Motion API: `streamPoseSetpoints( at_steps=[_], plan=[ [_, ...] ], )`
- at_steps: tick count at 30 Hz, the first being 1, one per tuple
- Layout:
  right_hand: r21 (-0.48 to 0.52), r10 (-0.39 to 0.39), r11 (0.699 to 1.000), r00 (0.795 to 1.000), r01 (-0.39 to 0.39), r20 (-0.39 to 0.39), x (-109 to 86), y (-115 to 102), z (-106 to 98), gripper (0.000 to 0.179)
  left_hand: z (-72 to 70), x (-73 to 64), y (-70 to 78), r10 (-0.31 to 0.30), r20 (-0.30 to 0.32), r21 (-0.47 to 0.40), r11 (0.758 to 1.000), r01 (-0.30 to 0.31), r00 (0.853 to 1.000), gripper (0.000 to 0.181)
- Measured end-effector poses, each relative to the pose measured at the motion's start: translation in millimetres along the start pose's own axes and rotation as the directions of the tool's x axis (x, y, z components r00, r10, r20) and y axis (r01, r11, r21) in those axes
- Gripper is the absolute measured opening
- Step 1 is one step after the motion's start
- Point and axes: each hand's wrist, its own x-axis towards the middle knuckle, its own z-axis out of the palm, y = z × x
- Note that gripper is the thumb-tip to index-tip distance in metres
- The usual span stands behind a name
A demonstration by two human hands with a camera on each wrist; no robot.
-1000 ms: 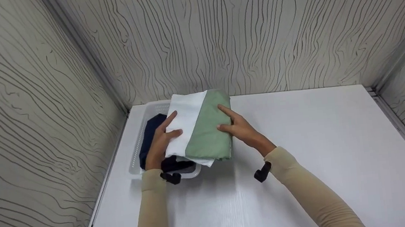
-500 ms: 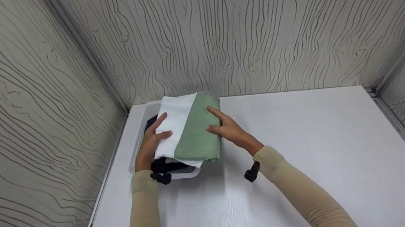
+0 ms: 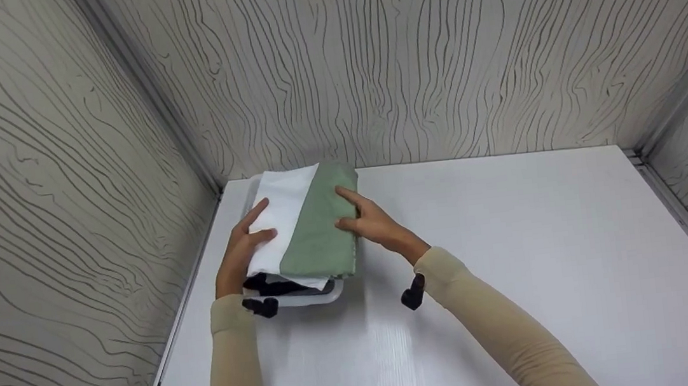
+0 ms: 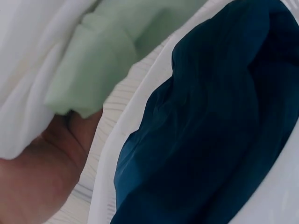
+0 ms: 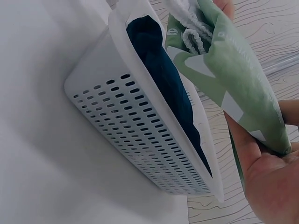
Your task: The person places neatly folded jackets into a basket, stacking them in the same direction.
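A folded green and white cloth bundle [image 3: 302,223] is held flat between both hands, over the basket. My left hand [image 3: 242,248] grips its white side, thumb on top and fingers beneath. The right hand [image 3: 379,221] grips the green side the same way; its fingers reach under the cloth in the right wrist view. Gathered white trim [image 5: 194,39] shows at one end of the bundle there. Below is a white perforated plastic basket [image 5: 140,126] with dark navy fabric [image 4: 196,116] inside. In the right wrist view the bundle is apart from the basket's rim.
The basket stands on a white table [image 3: 485,255] at its back left corner. Wood-grain patterned panels rise at the back [image 3: 400,59] and on the left [image 3: 52,217]. Dark cameras are strapped to both wrists.
Both hands have carried the cloth bundle leftward, from partly beside the basket to over it. It now covers most of the basket and navy fabric in the head view. The grip looks the same.
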Motion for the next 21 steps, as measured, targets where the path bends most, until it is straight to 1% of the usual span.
streamPoseSetpoints(
  at_steps=[3,6,10,13,15,21],
  plan=[
    [-0.020,-0.010,1.000,1.000,0.010,0.011,2.5,0,4,0.082,-5.6,-0.9,-1.4,0.002,-0.021,0.014,1.000,-0.002,1.000,0.077],
    [-0.034,-0.022,0.999,1.000,0.022,0.017,5.7,-1,8,0.081,-11.2,-2.6,-1.9,0.004,-0.026,0.017,1.000,-0.003,1.000,0.078],
    [-0.043,-0.025,0.999,1.000,0.026,0.015,10.9,-1,13,0.080,-17.3,-3.8,-3.6,-0.023,-0.034,-0.003,1.000,0.023,0.999,0.078],
    [-0.053,-0.019,0.998,1.000,0.020,0.018,14.2,1,18,0.079,-21.4,-4.5,-4.6,-0.050,-0.050,-0.018,0.999,0.049,0.997,0.079],
    [-0.064,-0.014,0.998,1.000,0.016,0.022,15.9,1,22,0.078,-24.2,-5.0,-5.3,-0.056,-0.061,-0.015,0.998,0.055,0.997,0.080],
    [-0.104,-0.006,0.995,1.000,0.009,0.024,20.4,4,28,0.076,-31.0,-5.3,-5.8,-0.011,-0.070,0.081,0.997,0.017,0.998,0.078]
  ],
)
